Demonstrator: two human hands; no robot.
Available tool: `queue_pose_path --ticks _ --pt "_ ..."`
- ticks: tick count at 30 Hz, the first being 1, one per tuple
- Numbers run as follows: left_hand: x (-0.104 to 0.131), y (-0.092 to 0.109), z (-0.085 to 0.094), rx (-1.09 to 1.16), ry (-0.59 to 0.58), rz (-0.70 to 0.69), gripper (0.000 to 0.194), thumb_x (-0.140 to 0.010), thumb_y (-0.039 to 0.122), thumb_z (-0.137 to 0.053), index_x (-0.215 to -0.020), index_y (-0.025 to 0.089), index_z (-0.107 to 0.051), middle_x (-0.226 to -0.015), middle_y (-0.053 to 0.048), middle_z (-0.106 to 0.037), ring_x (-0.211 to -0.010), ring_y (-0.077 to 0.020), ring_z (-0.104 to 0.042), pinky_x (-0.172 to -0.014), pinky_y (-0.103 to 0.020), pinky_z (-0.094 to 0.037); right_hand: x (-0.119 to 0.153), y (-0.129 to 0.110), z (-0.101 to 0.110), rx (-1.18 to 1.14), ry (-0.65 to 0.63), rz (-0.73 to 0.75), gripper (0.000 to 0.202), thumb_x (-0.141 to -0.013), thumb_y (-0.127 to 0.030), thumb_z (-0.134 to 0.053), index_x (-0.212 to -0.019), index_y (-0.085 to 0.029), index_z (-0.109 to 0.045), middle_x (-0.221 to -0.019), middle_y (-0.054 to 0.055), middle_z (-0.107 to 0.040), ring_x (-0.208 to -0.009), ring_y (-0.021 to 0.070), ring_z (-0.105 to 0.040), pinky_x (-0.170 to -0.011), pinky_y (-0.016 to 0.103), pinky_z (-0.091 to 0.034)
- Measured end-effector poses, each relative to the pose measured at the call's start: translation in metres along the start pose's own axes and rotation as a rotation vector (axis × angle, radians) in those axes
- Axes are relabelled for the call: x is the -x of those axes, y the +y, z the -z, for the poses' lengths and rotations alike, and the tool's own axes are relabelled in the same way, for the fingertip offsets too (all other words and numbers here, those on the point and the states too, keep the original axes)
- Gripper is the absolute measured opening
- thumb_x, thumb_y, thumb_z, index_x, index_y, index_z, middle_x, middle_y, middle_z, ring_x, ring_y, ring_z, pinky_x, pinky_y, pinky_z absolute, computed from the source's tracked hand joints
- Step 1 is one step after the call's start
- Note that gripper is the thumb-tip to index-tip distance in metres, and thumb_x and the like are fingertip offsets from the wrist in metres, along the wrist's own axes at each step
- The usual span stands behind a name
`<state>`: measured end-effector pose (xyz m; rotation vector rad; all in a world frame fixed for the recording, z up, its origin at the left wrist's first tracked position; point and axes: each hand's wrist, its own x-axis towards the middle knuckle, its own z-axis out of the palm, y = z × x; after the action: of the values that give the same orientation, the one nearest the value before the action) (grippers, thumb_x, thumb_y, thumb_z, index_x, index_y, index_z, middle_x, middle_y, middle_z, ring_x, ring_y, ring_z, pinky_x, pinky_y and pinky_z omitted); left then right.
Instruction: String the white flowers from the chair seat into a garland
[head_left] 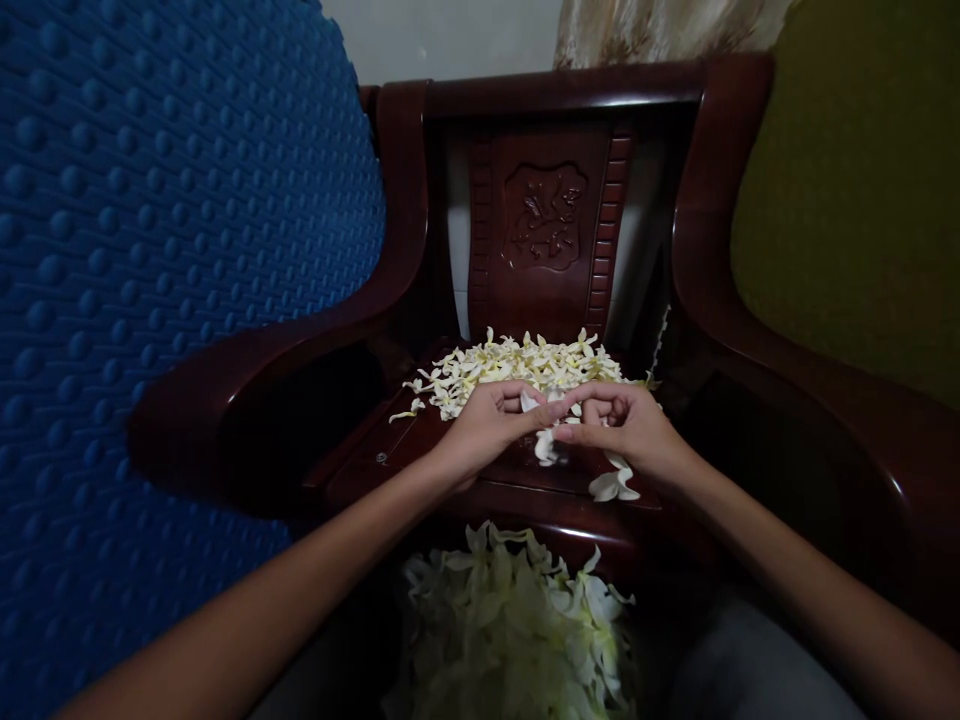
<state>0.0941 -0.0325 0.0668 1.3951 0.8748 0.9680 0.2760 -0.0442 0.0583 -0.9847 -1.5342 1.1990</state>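
My left hand (499, 420) is closed around a white flower (529, 402), its thumb and fingertips pressed together over the chair seat. Close against it, my right hand (619, 420) has its fingers curled and pinched, the fingertips meeting those of the left; what it grips is too small to make out. White petals (546, 448) show just below the fingertips. Behind both hands lies a pile of white and yellow flowers (480, 365) on the seat. A larger white flower (615, 484) is at the seat's front edge, below my right hand.
The dark red wooden chair (555, 95) has a carved back and wide armrests on both sides. A heap of white flowers (517, 630) is below the seat, near my lap. A blue bumpy mat (187, 190) stands at left, an olive green surface (855, 200) at right.
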Motion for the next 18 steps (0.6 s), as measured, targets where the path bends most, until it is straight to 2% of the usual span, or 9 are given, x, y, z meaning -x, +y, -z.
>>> queue_pose_path --ticks 4,9,13,15,16,18 --pt "0.001 0.002 -0.001 0.052 -0.026 0.055 0.021 -0.068 0.027 -0.077 -0.084 0.015 -0.069 -0.082 -0.006 -0.071 -0.075 -0.0138 -0.064 -0.073 -0.025 -0.047 -0.002 0.004 0.003 -0.022 0.074 0.020 0.038 -0.060 -0.041 -0.082 -0.079 -0.014 -0.065 -0.045 -0.010 -0.039 -0.040 0.0046 -0.031 -0.041 0.021 -0.024" --pt "0.002 0.003 0.000 0.044 -0.001 0.035 0.018 -0.068 0.024 -0.077 -0.082 0.014 -0.072 -0.079 -0.007 -0.071 -0.070 -0.0134 -0.064 -0.069 -0.024 -0.048 -0.004 0.006 0.003 0.021 0.078 0.034 0.034 -0.062 -0.042 -0.081 -0.080 -0.015 -0.068 -0.048 -0.008 -0.040 -0.043 0.0053 -0.033 -0.042 0.021 -0.025" --pt "-0.004 0.002 0.011 0.093 0.055 0.014 0.020 -0.067 0.025 -0.077 -0.082 0.013 -0.071 -0.079 -0.008 -0.072 -0.069 -0.0141 -0.064 -0.068 -0.026 -0.050 -0.001 0.000 0.003 0.044 0.090 0.050 0.029 -0.065 -0.040 -0.079 -0.077 -0.015 -0.071 -0.051 -0.006 -0.044 -0.047 0.0072 -0.036 -0.046 0.023 -0.029" --pt "-0.008 0.000 0.021 0.115 0.147 -0.015 0.022 -0.063 0.023 -0.080 -0.080 0.012 -0.071 -0.079 -0.008 -0.072 -0.069 -0.0139 -0.065 -0.066 -0.025 -0.051 0.003 -0.005 0.004 0.064 -0.019 0.056 0.025 -0.067 -0.038 -0.078 -0.074 -0.015 -0.072 -0.049 -0.006 -0.041 -0.046 0.0062 -0.032 -0.045 0.023 -0.025" --pt "-0.010 0.000 0.026 0.119 0.193 -0.026 0.023 -0.061 0.022 -0.081 -0.079 0.012 -0.071 -0.078 -0.008 -0.072 -0.068 -0.0136 -0.065 -0.065 -0.025 -0.051 0.006 -0.007 0.004 0.085 -0.136 0.040 0.024 -0.068 -0.037 -0.078 -0.075 -0.015 -0.073 -0.048 -0.007 -0.041 -0.045 0.0056 -0.030 -0.045 0.022 -0.024" --pt "-0.013 -0.001 0.034 0.107 0.251 -0.035 0.024 -0.059 0.022 -0.082 -0.077 0.011 -0.071 -0.076 -0.008 -0.072 -0.065 -0.0128 -0.064 -0.063 -0.024 -0.050 0.011 -0.007 0.004 0.154 -0.482 -0.035 0.024 -0.069 -0.036 -0.077 -0.078 -0.014 -0.075 -0.048 -0.007 -0.042 -0.044 0.0052 -0.031 -0.044 0.022 -0.023"
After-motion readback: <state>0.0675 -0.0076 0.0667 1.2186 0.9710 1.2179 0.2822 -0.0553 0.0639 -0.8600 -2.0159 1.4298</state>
